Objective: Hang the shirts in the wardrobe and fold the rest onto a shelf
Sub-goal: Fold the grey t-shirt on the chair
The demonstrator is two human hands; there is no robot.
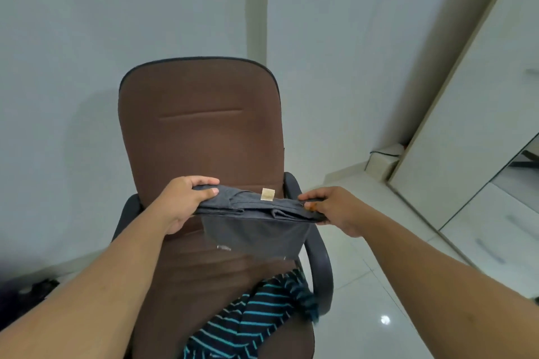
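A dark grey garment (256, 227) with a small beige label hangs folded over in the air above a brown office chair (201, 131). My left hand (183, 201) grips its left end, thumb on top. Its right end is pinched by my right hand (332, 208). The cloth is stretched flat between both hands, with one layer drooping toward the seat. A navy shirt with turquoise stripes (250, 318) lies crumpled on the front right of the seat. The white wardrobe (478, 137) stands at the right, its doors closed.
The chair has dark armrests (318, 256) and stands against a pale wall. A small white box with a cable (382, 160) sits on the floor by the wardrobe. Glossy white floor tiles (379, 315) spread to the right. Dark items lie at lower left (26, 294).
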